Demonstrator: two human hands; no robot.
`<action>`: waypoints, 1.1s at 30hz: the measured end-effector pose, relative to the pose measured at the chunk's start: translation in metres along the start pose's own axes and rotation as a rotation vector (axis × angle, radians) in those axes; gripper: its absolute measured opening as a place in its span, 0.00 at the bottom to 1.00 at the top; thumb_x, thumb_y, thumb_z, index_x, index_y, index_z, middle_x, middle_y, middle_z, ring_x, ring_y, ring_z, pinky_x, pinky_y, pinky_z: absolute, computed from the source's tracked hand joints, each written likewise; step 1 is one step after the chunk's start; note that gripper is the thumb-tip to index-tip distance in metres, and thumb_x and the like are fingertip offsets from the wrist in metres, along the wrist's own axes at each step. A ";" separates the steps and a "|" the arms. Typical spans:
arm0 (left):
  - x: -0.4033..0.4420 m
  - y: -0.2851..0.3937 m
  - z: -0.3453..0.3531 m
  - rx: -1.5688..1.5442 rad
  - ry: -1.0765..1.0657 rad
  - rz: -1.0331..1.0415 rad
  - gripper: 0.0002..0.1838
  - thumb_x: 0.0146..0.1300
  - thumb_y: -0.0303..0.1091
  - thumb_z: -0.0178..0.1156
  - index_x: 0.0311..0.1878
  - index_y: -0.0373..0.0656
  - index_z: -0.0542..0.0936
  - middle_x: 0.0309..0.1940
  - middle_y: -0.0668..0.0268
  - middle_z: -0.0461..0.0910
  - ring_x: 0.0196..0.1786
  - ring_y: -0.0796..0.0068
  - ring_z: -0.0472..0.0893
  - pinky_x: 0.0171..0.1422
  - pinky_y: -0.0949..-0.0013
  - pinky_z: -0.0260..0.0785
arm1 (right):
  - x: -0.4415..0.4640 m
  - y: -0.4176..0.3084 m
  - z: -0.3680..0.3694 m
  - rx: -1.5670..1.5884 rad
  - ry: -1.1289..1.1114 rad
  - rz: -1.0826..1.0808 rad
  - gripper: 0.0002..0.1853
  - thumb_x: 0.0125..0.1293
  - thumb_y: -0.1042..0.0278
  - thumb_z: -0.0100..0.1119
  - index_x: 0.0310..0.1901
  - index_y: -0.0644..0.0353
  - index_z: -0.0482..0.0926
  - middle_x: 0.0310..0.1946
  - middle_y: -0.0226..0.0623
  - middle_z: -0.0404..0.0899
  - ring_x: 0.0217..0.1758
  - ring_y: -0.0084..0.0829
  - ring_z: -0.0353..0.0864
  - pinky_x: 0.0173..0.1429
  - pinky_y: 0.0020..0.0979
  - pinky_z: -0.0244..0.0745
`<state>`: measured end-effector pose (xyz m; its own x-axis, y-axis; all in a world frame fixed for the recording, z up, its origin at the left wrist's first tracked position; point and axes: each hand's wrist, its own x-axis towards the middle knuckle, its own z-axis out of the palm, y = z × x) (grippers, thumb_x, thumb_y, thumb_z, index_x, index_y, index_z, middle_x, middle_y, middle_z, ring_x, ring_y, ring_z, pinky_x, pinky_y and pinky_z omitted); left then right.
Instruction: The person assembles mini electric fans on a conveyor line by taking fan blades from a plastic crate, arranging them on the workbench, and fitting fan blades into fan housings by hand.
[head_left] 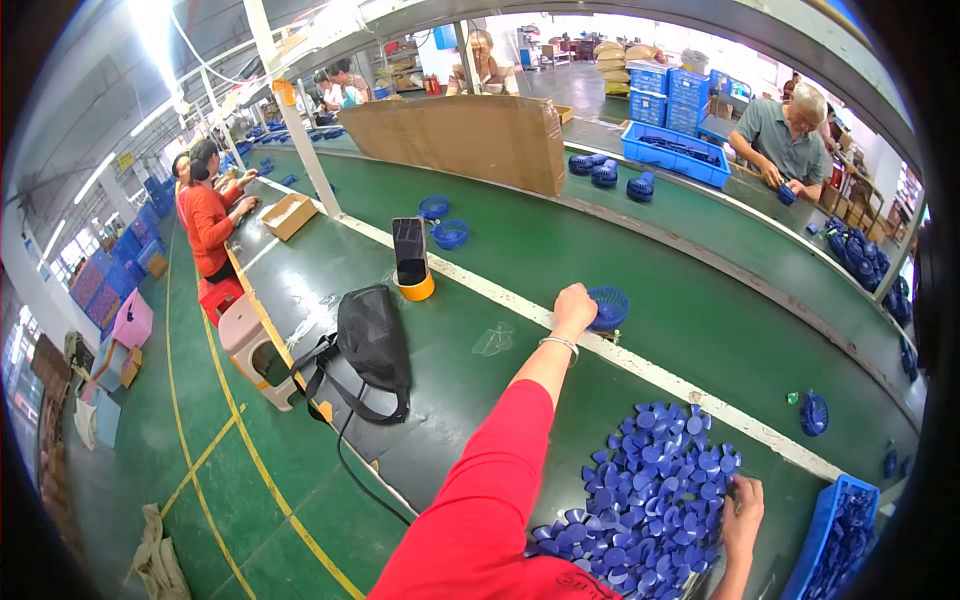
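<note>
My left hand (574, 310) reaches over the white strip to the green belt, its fingers closed at the near side of a round blue slotted part (608, 308). A silver bangle circles that wrist. At the right edge of a wide pile of small dark blue pieces (655, 480) is my right hand (742, 512), with its fingers bent toward the pile. What its fingertips touch is too small to tell.
A black bag (372, 340) and a phone (409, 250) on an orange tape roll (414, 288) lie left. A blue bin (835, 540) stands right. More blue parts (450, 234) sit on the belt (700, 300). Co-workers sit across and at far left. A cardboard sheet (460, 140) stands behind.
</note>
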<state>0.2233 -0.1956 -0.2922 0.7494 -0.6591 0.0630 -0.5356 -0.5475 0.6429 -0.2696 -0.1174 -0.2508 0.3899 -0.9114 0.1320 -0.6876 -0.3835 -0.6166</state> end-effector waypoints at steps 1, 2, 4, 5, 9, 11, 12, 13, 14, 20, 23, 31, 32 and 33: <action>-0.002 0.001 0.000 -0.016 0.011 0.000 0.18 0.55 0.31 0.57 0.51 0.42 0.76 0.43 0.49 0.82 0.48 0.54 0.82 0.55 0.57 0.74 | 0.002 -0.003 0.000 -0.018 0.046 -0.097 0.21 0.45 0.86 0.58 0.45 0.65 0.77 0.45 0.46 0.73 0.51 0.48 0.73 0.57 0.39 0.69; -0.005 0.003 0.000 -0.116 0.005 -0.010 0.18 0.55 0.31 0.56 0.51 0.42 0.76 0.43 0.49 0.82 0.47 0.54 0.82 0.53 0.57 0.74 | 0.004 -0.007 0.001 -0.034 0.092 -0.195 0.20 0.46 0.85 0.58 0.46 0.65 0.77 0.46 0.46 0.73 0.52 0.48 0.73 0.57 0.39 0.69; -0.022 0.016 -0.015 -0.313 0.002 -0.028 0.19 0.54 0.30 0.56 0.51 0.42 0.76 0.43 0.50 0.82 0.45 0.53 0.83 0.50 0.57 0.75 | 0.006 -0.008 0.005 -0.086 0.101 -0.317 0.20 0.47 0.85 0.58 0.46 0.65 0.77 0.47 0.47 0.73 0.52 0.48 0.73 0.58 0.39 0.69; -0.015 0.007 0.003 -0.489 -0.006 -0.017 0.20 0.53 0.31 0.56 0.51 0.42 0.75 0.40 0.52 0.83 0.41 0.58 0.84 0.46 0.60 0.76 | 0.009 -0.003 0.007 -0.125 0.063 -0.343 0.20 0.48 0.84 0.58 0.47 0.65 0.77 0.47 0.47 0.73 0.53 0.48 0.73 0.58 0.39 0.69; -0.086 0.034 -0.043 -1.075 -0.195 -0.077 0.13 0.63 0.33 0.53 0.48 0.39 0.78 0.35 0.65 0.80 0.34 0.77 0.78 0.36 0.72 0.70 | 0.017 0.004 0.005 -0.117 -0.017 -0.332 0.21 0.49 0.83 0.59 0.48 0.64 0.76 0.46 0.47 0.73 0.50 0.48 0.74 0.56 0.39 0.70; -0.124 0.042 -0.053 -1.374 -0.192 -0.052 0.12 0.67 0.35 0.53 0.48 0.41 0.80 0.36 0.69 0.80 0.37 0.80 0.77 0.43 0.74 0.69 | 0.023 -0.002 0.004 -0.078 -0.076 -0.201 0.21 0.50 0.82 0.59 0.49 0.64 0.76 0.45 0.47 0.73 0.48 0.48 0.75 0.54 0.38 0.72; -0.141 0.042 -0.063 -1.363 -0.214 -0.064 0.11 0.67 0.35 0.53 0.46 0.41 0.80 0.35 0.71 0.79 0.36 0.82 0.76 0.41 0.75 0.67 | 0.024 -0.005 0.000 -0.065 -0.100 -0.112 0.21 0.50 0.81 0.59 0.50 0.64 0.76 0.44 0.47 0.73 0.47 0.48 0.76 0.52 0.38 0.72; -0.160 0.041 -0.071 -1.355 -0.261 -0.081 0.11 0.66 0.35 0.53 0.45 0.42 0.80 0.34 0.72 0.78 0.35 0.83 0.74 0.39 0.75 0.66 | 0.026 -0.005 0.002 -0.070 -0.070 -0.125 0.21 0.51 0.80 0.60 0.50 0.63 0.76 0.44 0.47 0.74 0.46 0.48 0.76 0.51 0.38 0.73; -0.180 0.050 -0.080 -1.480 -0.213 -0.134 0.10 0.66 0.35 0.54 0.45 0.43 0.80 0.35 0.71 0.78 0.35 0.82 0.75 0.39 0.75 0.67 | 0.030 -0.002 0.004 -0.090 -0.032 -0.114 0.22 0.51 0.79 0.60 0.51 0.62 0.76 0.43 0.46 0.74 0.45 0.48 0.76 0.50 0.38 0.73; -0.219 0.048 -0.084 -1.618 -0.281 -0.085 0.19 0.71 0.44 0.47 0.54 0.40 0.76 0.46 0.60 0.81 0.46 0.66 0.83 0.40 0.60 0.77 | 0.042 0.000 0.002 -0.278 -0.094 -0.108 0.21 0.52 0.70 0.63 0.51 0.54 0.78 0.41 0.44 0.75 0.50 0.48 0.75 0.55 0.44 0.73; -0.225 0.054 -0.074 -1.588 -0.208 -0.187 0.19 0.71 0.45 0.47 0.55 0.41 0.74 0.46 0.58 0.81 0.43 0.62 0.83 0.40 0.55 0.81 | 0.041 0.012 0.010 -0.295 -0.026 -0.109 0.20 0.52 0.71 0.62 0.49 0.53 0.79 0.40 0.44 0.75 0.50 0.47 0.76 0.55 0.43 0.73; -0.233 0.088 -0.069 -1.643 -0.289 -0.110 0.19 0.73 0.44 0.43 0.55 0.40 0.71 0.49 0.53 0.79 0.49 0.55 0.82 0.49 0.51 0.78 | 0.052 0.007 0.019 -0.444 -0.057 -0.195 0.19 0.50 0.67 0.64 0.47 0.45 0.82 0.40 0.37 0.77 0.50 0.40 0.75 0.51 0.42 0.73; -0.234 0.092 -0.070 -1.643 -0.297 -0.104 0.19 0.73 0.44 0.43 0.55 0.40 0.71 0.50 0.53 0.79 0.49 0.55 0.82 0.49 0.51 0.77 | 0.053 0.007 0.019 -0.463 -0.053 -0.167 0.19 0.50 0.65 0.65 0.47 0.45 0.83 0.40 0.36 0.78 0.50 0.40 0.75 0.51 0.42 0.73; -0.237 0.095 -0.073 -1.655 -0.340 -0.070 0.18 0.73 0.44 0.43 0.54 0.41 0.72 0.50 0.54 0.78 0.50 0.56 0.81 0.50 0.52 0.77 | 0.053 0.006 0.017 -0.490 -0.036 -0.117 0.19 0.49 0.63 0.66 0.46 0.47 0.82 0.39 0.36 0.78 0.49 0.40 0.76 0.52 0.42 0.72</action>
<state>0.0232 -0.0542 -0.1902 0.5225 -0.8525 -0.0117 0.6104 0.3645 0.7032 -0.2430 -0.1656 -0.2612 0.4970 -0.8554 0.1462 -0.8412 -0.5162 -0.1610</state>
